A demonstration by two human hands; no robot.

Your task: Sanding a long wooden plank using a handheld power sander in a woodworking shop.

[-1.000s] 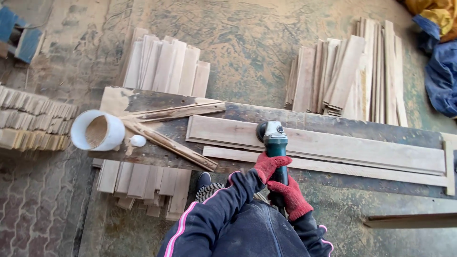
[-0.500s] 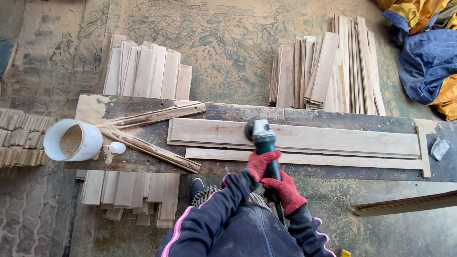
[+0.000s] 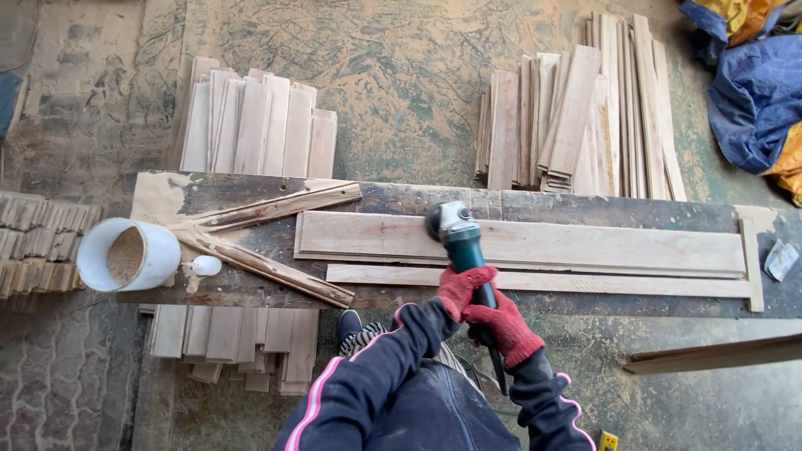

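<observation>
Both my hands wear red knit gloves and grip a green angle grinder (image 3: 458, 236). My left hand (image 3: 462, 286) wraps the body nearer the head, and my right hand (image 3: 506, 328) holds the rear of the handle. The grinder's disc rests on the left part of a long pale plank (image 3: 585, 243) lying along a dark workbench (image 3: 401, 199). A narrower strip (image 3: 585, 284) lies in front of the plank.
A white bucket of sawdust (image 3: 125, 255), a small white knob-like object (image 3: 205, 266) and two rough slats (image 3: 263, 266) lie on the bench's left. Stacks of short boards (image 3: 251, 125) and long slats (image 3: 576, 108) lie on the floor beyond. Blue and yellow cloth (image 3: 756, 92) lies at far right.
The grinder has slid a little to the left along the plank, with both hands still on it. The view has shifted slightly.
</observation>
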